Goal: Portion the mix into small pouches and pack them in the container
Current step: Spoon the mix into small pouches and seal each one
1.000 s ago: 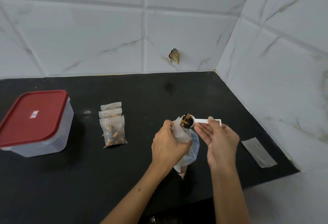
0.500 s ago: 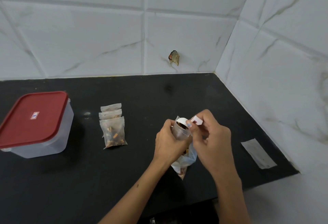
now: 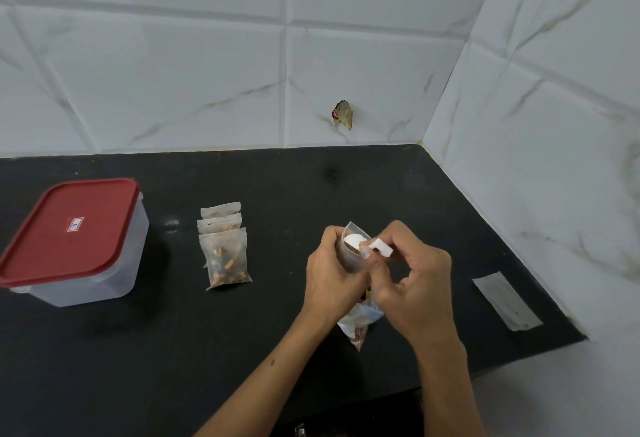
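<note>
Left hand: the left hand is wrapped around the small clear plastic pouch, holding its mouth up and open, at 6 o'clock on the worktop.
Right hand: the right hand pinches the handle of the white plastic measuring scoop, whose bowl is turned over at the pouch mouth.
Big bag: a crumpled clear bag of brown mix hangs below the two hands, its lower tip showing brown bits.
Worktop: the black stone worktop carries everything.
Flat strip: a pale empty flat pouch lies at 3 o'clock, well apart from the hands.
Filled pouches: three small clear pouches of brown mix lie overlapped in a row at 10 o'clock; the nearest shows its contents plainly.
Container: the clear square plastic container with a red lid stands at 9 o'clock, lid on; its contents cannot be told.
Wall: a brown scrap sticks to the white tiled wall at 12 o'clock.
Change: a second ago the scoop sat level and heaped above the pouch; now it is tipped over, white back up.
</note>
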Available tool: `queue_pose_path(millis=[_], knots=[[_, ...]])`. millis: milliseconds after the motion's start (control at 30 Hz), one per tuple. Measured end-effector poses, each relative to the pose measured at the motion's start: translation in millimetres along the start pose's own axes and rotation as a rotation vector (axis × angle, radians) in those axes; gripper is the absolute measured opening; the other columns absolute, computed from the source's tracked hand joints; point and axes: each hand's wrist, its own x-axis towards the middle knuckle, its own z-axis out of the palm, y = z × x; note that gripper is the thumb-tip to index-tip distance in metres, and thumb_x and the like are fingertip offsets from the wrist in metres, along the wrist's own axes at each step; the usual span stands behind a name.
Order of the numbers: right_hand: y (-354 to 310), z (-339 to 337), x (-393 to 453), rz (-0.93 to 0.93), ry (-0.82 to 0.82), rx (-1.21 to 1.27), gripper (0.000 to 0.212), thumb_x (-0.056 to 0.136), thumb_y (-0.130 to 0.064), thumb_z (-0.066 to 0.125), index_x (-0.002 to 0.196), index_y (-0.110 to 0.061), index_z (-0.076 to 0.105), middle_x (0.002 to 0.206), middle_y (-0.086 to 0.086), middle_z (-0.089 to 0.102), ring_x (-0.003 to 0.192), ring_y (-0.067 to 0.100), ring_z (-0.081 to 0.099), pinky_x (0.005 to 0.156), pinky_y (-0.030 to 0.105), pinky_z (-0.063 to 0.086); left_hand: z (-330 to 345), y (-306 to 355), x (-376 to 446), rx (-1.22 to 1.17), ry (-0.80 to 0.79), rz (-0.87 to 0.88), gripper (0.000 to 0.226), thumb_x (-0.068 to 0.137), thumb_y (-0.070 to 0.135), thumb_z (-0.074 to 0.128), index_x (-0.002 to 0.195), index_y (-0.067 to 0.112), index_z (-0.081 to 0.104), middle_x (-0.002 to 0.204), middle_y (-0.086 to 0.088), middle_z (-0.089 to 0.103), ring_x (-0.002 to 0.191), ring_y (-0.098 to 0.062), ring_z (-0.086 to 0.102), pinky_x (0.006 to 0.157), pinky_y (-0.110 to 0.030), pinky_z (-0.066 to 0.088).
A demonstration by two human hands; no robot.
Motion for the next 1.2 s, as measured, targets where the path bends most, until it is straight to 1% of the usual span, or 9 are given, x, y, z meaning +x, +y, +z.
queue_pose_path(millis=[200, 367, 467, 567, 700, 800, 867, 967, 1200], knots=[[0.4, -0.9, 0.7, -0.019, 0.035, 0.020, 0.025, 0.086, -0.027, 0.057, 0.073, -0.006, 0.061, 0.065, -0.003, 0.063, 0.057, 0.011, 0.058, 0.049, 0.015, 0.045, -1.3, -1.7, 0.4, 0.004, 0.001, 0.030, 0.034, 0.075, 0.028, 0.080, 0.095, 0.018, 0.054, 0.082, 0.005, 0.066, 0.072, -0.004, 0.063, 0.061, -0.021, 0.052], [-0.2, 1.0, 2.4, 0.038, 0.074, 0.119, 0.025, 0.086, -0.026, 0.057, 0.072, -0.004, 0.059, 0.064, 0.000, 0.062, 0.057, 0.014, 0.060, 0.047, 0.030, 0.048, -1.4, 1.2, -0.5, -0.030, -0.008, 0.026, 0.047, 0.064, 0.054, 0.071, 0.094, 0.022, 0.054, 0.083, 0.006, 0.066, 0.071, -0.002, 0.063, 0.061, -0.020, 0.052], [-0.6, 1.4, 3.5, 0.132, 0.012, 0.197, 0.026, 0.084, -0.030, 0.059, 0.075, -0.006, 0.060, 0.068, -0.005, 0.064, 0.062, 0.013, 0.064, 0.052, 0.034, 0.054, -1.0, 0.0, -0.2, -0.027, -0.001, 0.039, 0.040, 0.069, 0.045, 0.074, 0.093, 0.021, 0.053, 0.081, 0.006, 0.066, 0.069, -0.004, 0.063, 0.060, -0.021, 0.051], [-1.1, -0.8, 3.7, 0.194, 0.069, 0.246, 0.020, 0.084, -0.027, 0.061, 0.075, -0.009, 0.059, 0.071, -0.006, 0.064, 0.066, 0.011, 0.066, 0.055, 0.030, 0.056, 0.2, -2.8, 0.7, -0.013, 0.009, 0.059, 0.032, 0.076, 0.035, 0.076, 0.094, 0.021, 0.053, 0.081, 0.005, 0.066, 0.069, -0.005, 0.063, 0.061, -0.020, 0.051], [-1.0, -0.5, 4.2, 0.261, -0.050, 0.236, 0.015, 0.083, -0.012, 0.068, 0.073, -0.007, 0.058, 0.068, -0.004, 0.063, 0.066, 0.015, 0.066, 0.055, 0.035, 0.056, 1.8, -2.4, 0.2, -0.003, 0.023, 0.064, 0.031, 0.075, 0.029, 0.076, 0.090, 0.018, 0.052, 0.077, 0.005, 0.064, 0.064, -0.003, 0.059, 0.056, -0.017, 0.046], [-2.0, -0.5, 3.2, 0.209, 0.009, 0.231, 0.018, 0.083, -0.023, 0.065, 0.075, -0.008, 0.059, 0.070, -0.006, 0.064, 0.067, 0.011, 0.066, 0.055, 0.025, 0.055, 1.8, -1.6, -1.5, -0.029, 0.038, 0.077, 0.037, 0.071, 0.042, 0.074, 0.090, 0.018, 0.052, 0.078, 0.005, 0.064, 0.067, -0.006, 0.062, 0.058, -0.021, 0.050], [-3.0, 0.4, 3.7, 0.215, -0.014, 0.194, 0.015, 0.085, -0.018, 0.068, 0.077, -0.007, 0.060, 0.071, -0.006, 0.066, 0.069, 0.009, 0.067, 0.056, 0.021, 0.054, 2.4, -1.9, -0.9, -0.023, 0.043, 0.068, 0.037, 0.070, 0.042, 0.074, 0.089, 0.018, 0.053, 0.078, 0.004, 0.064, 0.068, -0.008, 0.062, 0.059, -0.022, 0.051], [-8.3, 1.7, 7.8, 0.407, 0.171, 0.299, 0.010, 0.086, -0.006, 0.067, 0.079, -0.007, 0.060, 0.071, -0.001, 0.069, 0.067, 0.010, 0.070, 0.059, 0.022, 0.057, 2.1, -5.7, 2.6, 0.018, 0.071, 0.045, 0.030, 0.074, 0.026, 0.077, 0.089, 0.020, 0.053, 0.080, 0.005, 0.064, 0.071, -0.006, 0.062, 0.061, -0.018, 0.050], [-2.3, -4.2, 18.9, 0.995, 0.525, 0.912, 0.004, 0.091, -0.010, 0.060, 0.089, -0.007, 0.061, 0.071, 0.009, 0.073, 0.068, 0.022, 0.073, 0.060, 0.029, 0.060, -6.7, -12.3, 5.6, 0.002, 0.068, 0.040, 0.030, 0.075, 0.016, 0.077, 0.094, 0.019, 0.055, 0.083, 0.010, 0.062, 0.078, 0.003, 0.061, 0.064, -0.010, 0.048]])
